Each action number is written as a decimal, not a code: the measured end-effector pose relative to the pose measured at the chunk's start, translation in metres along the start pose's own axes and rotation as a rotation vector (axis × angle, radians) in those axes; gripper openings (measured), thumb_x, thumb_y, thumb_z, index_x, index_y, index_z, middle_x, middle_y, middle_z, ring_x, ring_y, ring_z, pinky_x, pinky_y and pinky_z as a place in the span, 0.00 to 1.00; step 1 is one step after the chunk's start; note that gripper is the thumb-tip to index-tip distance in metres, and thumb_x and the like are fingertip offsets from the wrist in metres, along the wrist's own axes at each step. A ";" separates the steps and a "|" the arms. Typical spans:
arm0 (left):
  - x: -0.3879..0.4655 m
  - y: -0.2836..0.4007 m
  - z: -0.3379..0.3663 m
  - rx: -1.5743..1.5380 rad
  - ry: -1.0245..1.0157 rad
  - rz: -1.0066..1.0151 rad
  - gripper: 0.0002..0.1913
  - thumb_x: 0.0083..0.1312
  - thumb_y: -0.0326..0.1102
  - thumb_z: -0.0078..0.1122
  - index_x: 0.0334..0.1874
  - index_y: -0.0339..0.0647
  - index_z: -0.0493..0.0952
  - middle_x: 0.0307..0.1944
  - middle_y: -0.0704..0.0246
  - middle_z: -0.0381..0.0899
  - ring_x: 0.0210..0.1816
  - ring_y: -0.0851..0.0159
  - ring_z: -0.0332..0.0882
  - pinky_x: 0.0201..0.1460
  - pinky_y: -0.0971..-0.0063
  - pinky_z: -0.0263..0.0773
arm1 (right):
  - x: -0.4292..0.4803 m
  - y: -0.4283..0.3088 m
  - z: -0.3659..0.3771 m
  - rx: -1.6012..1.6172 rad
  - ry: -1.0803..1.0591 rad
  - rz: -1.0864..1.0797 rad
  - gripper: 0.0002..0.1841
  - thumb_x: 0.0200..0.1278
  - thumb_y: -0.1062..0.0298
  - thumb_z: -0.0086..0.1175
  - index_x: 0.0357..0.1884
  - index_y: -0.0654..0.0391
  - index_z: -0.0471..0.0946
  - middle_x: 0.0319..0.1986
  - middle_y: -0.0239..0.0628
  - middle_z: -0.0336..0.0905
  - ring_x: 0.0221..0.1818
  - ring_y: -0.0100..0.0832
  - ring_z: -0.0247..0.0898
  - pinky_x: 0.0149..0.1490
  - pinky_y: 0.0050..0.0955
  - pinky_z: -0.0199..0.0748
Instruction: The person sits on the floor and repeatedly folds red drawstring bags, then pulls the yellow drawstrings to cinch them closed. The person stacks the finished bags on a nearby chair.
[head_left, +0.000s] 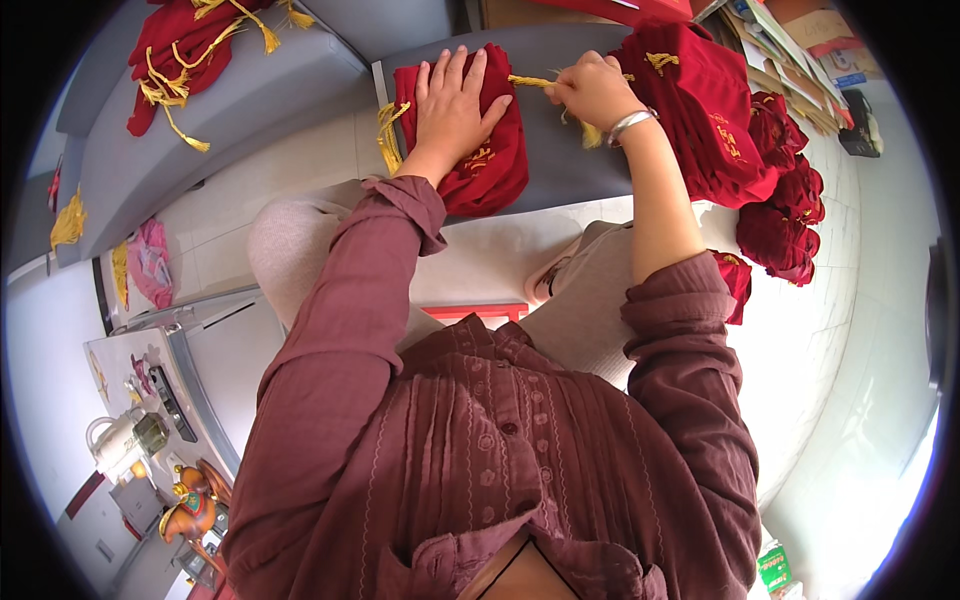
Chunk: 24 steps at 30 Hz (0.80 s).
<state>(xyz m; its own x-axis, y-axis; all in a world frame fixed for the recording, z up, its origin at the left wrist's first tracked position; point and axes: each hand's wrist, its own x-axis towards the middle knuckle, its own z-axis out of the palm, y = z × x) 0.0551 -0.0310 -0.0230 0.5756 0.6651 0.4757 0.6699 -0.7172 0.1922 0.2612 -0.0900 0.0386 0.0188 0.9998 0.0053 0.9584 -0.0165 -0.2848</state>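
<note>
A red velvet drawstring pouch (491, 176) with gold printing lies on the grey cushioned bench (577, 176) before me. My left hand (454, 105) rests flat on its upper part, fingers spread. Out from the pouch's right side runs a yellow cord (531, 80), pinched in the closed fingers of my right hand (596, 90). A yellow tassel (591, 135) hangs below that hand. On the pouch's left side, another yellow tassel (391, 146) dangles at the bench edge. Just right of my right hand lies a stack of similar red pouches (697, 127), its top one bearing gold writing.
More red pouches with yellow tassels (184, 75) lie on a grey seat (247, 112) at upper left. Several bundled red pouches (780, 240) sit at the right. Papers and envelopes (787, 60) are piled at upper right. A kettle (116, 442) and a horse figurine (191, 510) stand at lower left.
</note>
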 end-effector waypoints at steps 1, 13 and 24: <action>0.000 0.000 0.000 0.004 -0.016 -0.008 0.35 0.61 0.55 0.54 0.68 0.44 0.62 0.66 0.56 0.61 0.69 0.51 0.55 0.72 0.53 0.40 | 0.001 0.001 -0.002 0.070 0.002 -0.041 0.15 0.60 0.51 0.55 0.31 0.51 0.85 0.37 0.41 0.79 0.45 0.42 0.71 0.51 0.33 0.71; 0.001 0.001 -0.003 0.011 0.037 0.002 0.33 0.63 0.54 0.55 0.66 0.41 0.64 0.65 0.57 0.64 0.67 0.52 0.57 0.72 0.54 0.42 | 0.022 -0.032 0.017 2.033 0.131 0.506 0.18 0.73 0.58 0.42 0.32 0.59 0.78 0.46 0.36 0.79 0.32 0.27 0.68 0.42 0.26 0.71; 0.000 0.000 -0.002 0.003 0.026 0.015 0.32 0.64 0.54 0.52 0.66 0.42 0.65 0.64 0.55 0.64 0.67 0.50 0.57 0.72 0.54 0.41 | 0.006 -0.015 0.024 -0.191 0.375 -0.054 0.11 0.52 0.63 0.61 0.35 0.58 0.81 0.38 0.41 0.78 0.47 0.47 0.71 0.51 0.37 0.72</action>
<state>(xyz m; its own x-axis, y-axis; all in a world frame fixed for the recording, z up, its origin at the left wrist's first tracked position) 0.0543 -0.0311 -0.0213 0.5731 0.6490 0.5004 0.6627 -0.7262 0.1829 0.2404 -0.0836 0.0194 0.0355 0.9269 0.3737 0.9958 -0.0010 -0.0920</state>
